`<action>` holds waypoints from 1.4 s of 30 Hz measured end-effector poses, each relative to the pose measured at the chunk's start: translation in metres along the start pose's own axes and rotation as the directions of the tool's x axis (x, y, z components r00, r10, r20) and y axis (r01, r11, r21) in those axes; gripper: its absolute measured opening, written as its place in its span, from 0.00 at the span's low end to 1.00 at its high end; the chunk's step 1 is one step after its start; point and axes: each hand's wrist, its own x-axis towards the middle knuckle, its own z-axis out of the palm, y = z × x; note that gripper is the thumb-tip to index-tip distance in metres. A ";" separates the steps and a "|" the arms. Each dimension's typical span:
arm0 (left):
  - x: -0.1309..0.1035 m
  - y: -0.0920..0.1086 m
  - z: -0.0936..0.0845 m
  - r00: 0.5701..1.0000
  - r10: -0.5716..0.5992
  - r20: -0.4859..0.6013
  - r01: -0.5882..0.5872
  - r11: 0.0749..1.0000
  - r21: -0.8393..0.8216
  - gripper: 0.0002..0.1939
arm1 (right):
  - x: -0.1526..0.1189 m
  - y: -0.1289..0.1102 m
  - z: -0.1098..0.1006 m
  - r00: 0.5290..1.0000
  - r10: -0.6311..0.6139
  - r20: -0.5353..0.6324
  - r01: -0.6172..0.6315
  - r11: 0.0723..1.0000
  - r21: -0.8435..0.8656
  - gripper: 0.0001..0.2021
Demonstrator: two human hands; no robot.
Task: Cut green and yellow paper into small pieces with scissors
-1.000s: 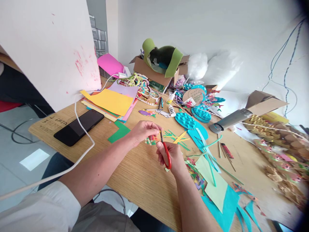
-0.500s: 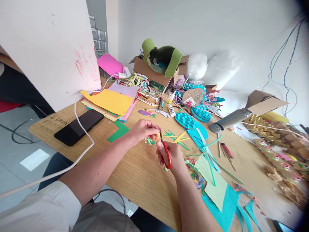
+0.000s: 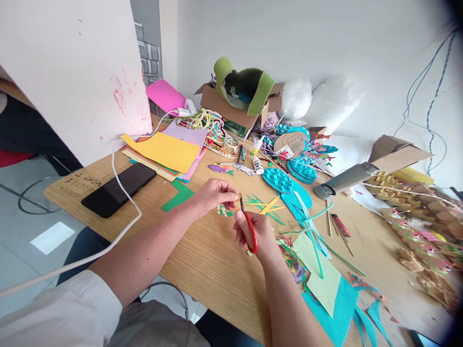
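1. The red-handled metal scissors (image 3: 250,234) are over the middle of the wooden table (image 3: 213,250), in the right hand (image 3: 263,235), whose fingers curl around the handle loops.
2. The left hand (image 3: 216,196) pinches a small yellow paper piece (image 3: 238,198) between thumb and forefinger, just beside the blades; how far apart the blades stand is too small to tell.
3. Bare wood lies between the forearms and reaches the table's near edge – the widest open room around the hands. Beyond them, small round paper bits (image 3: 224,211) and thin green and yellow paper strips (image 3: 269,208) narrow the space.
4. The scissors' tips point away from the person and slightly left, handle toward the body; their long axis runs mostly front to back.
5. Left of the hands lie an angular green paper sheet (image 3: 179,196) and, near the table's left end, a black phone (image 3: 119,189) – a white cable (image 3: 126,193) crosses it.
6. On the right, a pale green paper sheet (image 3: 320,277) overlaps turquoise sheet material (image 3: 342,308).
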 end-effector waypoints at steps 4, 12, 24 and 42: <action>0.000 0.001 0.000 1.000 -0.019 0.009 0.019 1.000 0.001 0.07 | 0.000 0.000 0.000 1.000 -0.002 0.006 0.002 1.000 -0.002 0.25; -0.001 0.001 -0.001 0.999 -0.034 0.014 0.034 0.999 -0.007 0.06 | 0.000 0.001 -0.001 1.000 0.001 0.022 -0.001 1.000 -0.004 0.25; 0.001 0.001 -0.002 1.000 -0.022 0.018 0.022 1.000 -0.008 0.05 | 0.000 0.000 -0.003 1.000 0.007 0.010 -0.006 0.999 -0.054 0.25; -0.001 0.003 -0.001 1.000 -0.020 0.007 0.020 0.998 -0.052 0.08 | -0.002 -0.004 -0.001 0.987 -0.097 -0.131 0.098 0.995 0.005 0.23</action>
